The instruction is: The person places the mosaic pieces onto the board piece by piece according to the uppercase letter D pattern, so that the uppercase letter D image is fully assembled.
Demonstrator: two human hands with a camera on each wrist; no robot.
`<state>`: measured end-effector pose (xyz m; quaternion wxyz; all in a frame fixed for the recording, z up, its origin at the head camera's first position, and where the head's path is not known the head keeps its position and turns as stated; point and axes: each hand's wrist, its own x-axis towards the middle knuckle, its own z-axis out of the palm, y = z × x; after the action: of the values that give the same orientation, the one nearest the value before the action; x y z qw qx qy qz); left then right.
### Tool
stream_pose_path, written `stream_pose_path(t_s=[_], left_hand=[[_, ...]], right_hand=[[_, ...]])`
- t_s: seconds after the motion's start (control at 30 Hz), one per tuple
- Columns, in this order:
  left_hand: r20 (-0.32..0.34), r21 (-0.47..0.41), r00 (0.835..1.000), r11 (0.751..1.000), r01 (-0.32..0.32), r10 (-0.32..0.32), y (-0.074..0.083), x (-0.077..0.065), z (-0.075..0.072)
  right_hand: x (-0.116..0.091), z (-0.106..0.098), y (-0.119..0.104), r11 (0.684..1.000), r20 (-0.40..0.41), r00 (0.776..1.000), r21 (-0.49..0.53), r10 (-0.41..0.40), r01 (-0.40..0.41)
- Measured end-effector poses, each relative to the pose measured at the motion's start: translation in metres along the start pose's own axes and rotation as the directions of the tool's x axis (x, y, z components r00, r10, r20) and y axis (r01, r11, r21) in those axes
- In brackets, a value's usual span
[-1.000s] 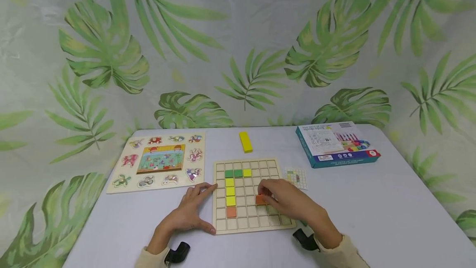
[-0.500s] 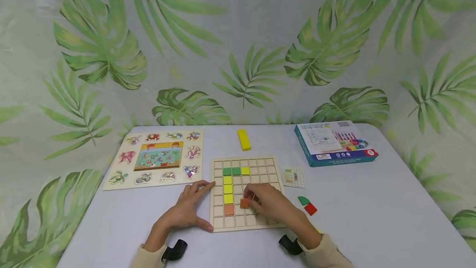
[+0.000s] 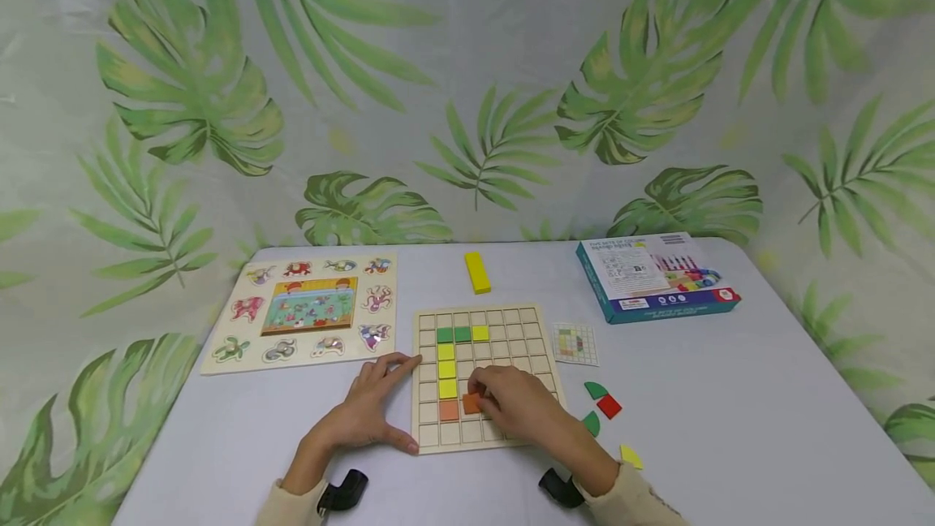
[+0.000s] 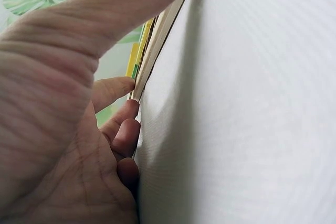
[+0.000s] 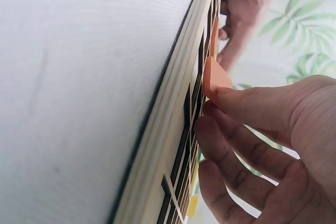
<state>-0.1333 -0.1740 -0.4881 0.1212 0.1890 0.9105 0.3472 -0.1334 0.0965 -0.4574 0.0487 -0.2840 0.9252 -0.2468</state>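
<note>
A square wooden grid board (image 3: 519,346) lies on the table. In its left part stand green tiles (image 3: 454,334), yellow tiles (image 3: 446,368) and one orange tile (image 3: 449,411). My right hand (image 3: 514,406) pinches a second orange tile (image 3: 471,403) between thumb and fingers, just right of the placed orange one; the right wrist view shows this pinched tile (image 5: 216,80) tilted at the board's surface. My left hand (image 3: 368,408) rests beside the board, with thumb and index finger spread and touching its left edge. Its other fingers curl loosely in the left wrist view.
Right of the board lie a pattern card (image 3: 575,344), green quarter-round pieces (image 3: 595,390), a red square (image 3: 609,406) and a yellow piece (image 3: 631,456). A yellow block (image 3: 477,273) lies behind. A sea-animal puzzle (image 3: 303,312) is left, a box (image 3: 659,281) back right.
My right hand has carried the orange tile leftward across the board, down beside the placed orange tile. Loose pieces at right came into view. My left hand has stayed at the board's edge.
</note>
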Motion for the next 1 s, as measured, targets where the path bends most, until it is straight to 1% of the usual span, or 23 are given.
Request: stream_pose_path(t_s=[0.3, 0.57, 0.63, 0.83, 0.87, 1.0], left_hand=[[-0.005, 0.010, 1.000, 1.000, 0.004, -0.004, 0.000, 0.000, 0.000], [-0.011, -0.011, 1.000, 1.000, -0.002, 0.002, 0.000, -0.002, -0.002], [-0.014, -0.001, 1.000, 1.000, -0.012, 0.012, 0.000, -0.002, -0.002], [-0.015, 0.007, 1.000, 1.000, -0.009, 0.009, -0.001, -0.003, -0.003], [-0.014, 0.002, 1.000, 1.000, -0.001, 0.001, -0.001, -0.002, -0.003], [-0.008, 0.007, 1.000, 1.000, -0.008, 0.008, -0.001, -0.001, -0.001]], right_hand=[[-0.003, 0.004, -0.006, 0.999, -0.032, 0.999, -0.028, -0.028, 0.027], [-0.001, 0.006, -0.011, 0.998, -0.037, 0.999, -0.065, -0.003, 0.001], [0.000, 0.007, -0.011, 0.997, -0.035, 0.999, -0.074, 0.002, -0.005], [0.001, 0.009, -0.013, 0.997, -0.028, 0.999, -0.077, 0.018, -0.021], [0.001, 0.009, -0.014, 0.997, -0.030, 0.999, -0.080, 0.018, -0.020], [-0.002, 0.009, -0.014, 0.993, -0.045, 0.999, -0.115, 0.012, -0.017]])
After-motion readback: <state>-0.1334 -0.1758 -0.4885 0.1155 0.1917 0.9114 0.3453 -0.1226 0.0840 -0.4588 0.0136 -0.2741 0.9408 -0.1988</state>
